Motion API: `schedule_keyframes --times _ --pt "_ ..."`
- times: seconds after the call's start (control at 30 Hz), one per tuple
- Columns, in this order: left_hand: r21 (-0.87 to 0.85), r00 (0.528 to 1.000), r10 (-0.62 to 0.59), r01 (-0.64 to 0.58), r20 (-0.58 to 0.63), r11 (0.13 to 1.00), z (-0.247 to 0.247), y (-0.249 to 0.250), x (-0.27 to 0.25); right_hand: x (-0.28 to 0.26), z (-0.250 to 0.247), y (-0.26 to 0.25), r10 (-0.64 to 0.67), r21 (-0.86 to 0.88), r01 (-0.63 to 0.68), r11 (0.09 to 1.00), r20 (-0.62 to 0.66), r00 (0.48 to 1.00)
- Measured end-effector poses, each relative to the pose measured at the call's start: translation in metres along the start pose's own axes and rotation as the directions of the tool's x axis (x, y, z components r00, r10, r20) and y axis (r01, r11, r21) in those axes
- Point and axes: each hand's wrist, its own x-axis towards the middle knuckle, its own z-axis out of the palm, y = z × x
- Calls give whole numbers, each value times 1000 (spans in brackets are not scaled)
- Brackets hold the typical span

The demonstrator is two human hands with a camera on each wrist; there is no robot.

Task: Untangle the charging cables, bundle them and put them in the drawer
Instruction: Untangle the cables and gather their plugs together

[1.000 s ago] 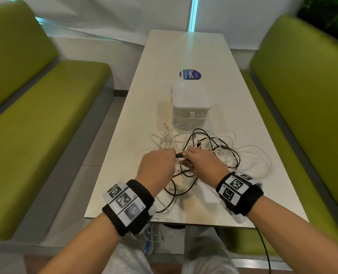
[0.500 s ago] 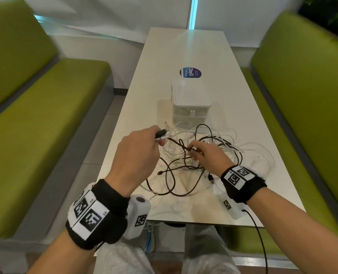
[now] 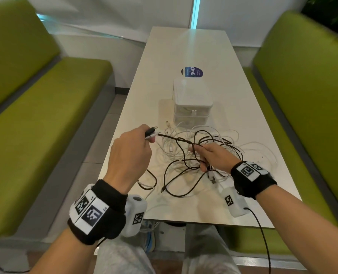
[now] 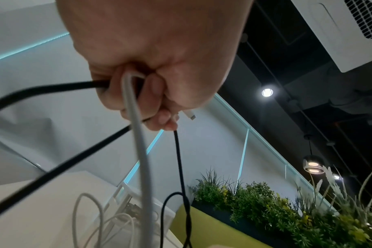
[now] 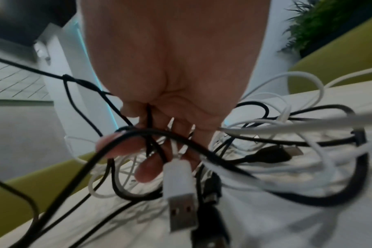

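A tangle of black cables (image 3: 186, 175) and white cables (image 3: 259, 149) lies on the white table (image 3: 184, 46), in front of a small white drawer box (image 3: 192, 101). My left hand (image 3: 132, 149) is raised left of the pile and grips the plug ends (image 3: 151, 133) of a black and a white cable. The left wrist view shows the left hand (image 4: 151, 87) curled round these cables. A twisted black strand (image 3: 176, 139) runs from it to my right hand (image 3: 213, 157), which holds black strands between its fingers over the tangle. A white USB plug (image 5: 181, 189) hangs below those fingers.
Green benches (image 3: 35, 115) flank the table on both sides. A round blue sticker (image 3: 192, 72) lies behind the drawer box. A loose black plug (image 3: 211, 177) lies by my right wrist. Planters with greenery (image 4: 287, 209) stand behind the right bench.
My left hand has lifted up and to the left with the plug ends, drawing a black strand out of the pile. My right hand stayed at the tangle.
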Motion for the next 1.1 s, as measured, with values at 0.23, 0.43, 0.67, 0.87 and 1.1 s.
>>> schedule_keyframes --times 0.23,0.43,0.67,0.87,1.1 --pt "89 997 -4 -2 73 996 7 -4 2 -3 -2 -10 -236 -15 242 970 -294 926" --pt "72 999 -2 -1 46 997 7 -3 4 -15 11 -13 -479 -274 407 871 -300 825" --pt "82 999 -12 10 29 997 6 -6 4 -27 22 -14 -511 -361 383 851 -392 765" --pt "108 1000 -15 12 27 994 4 -6 5 -14 21 -16 -493 -249 427 869 -495 716" --pt "96 999 -14 9 42 995 10 -6 2 -13 1 -18 -221 54 250 967 -313 924"
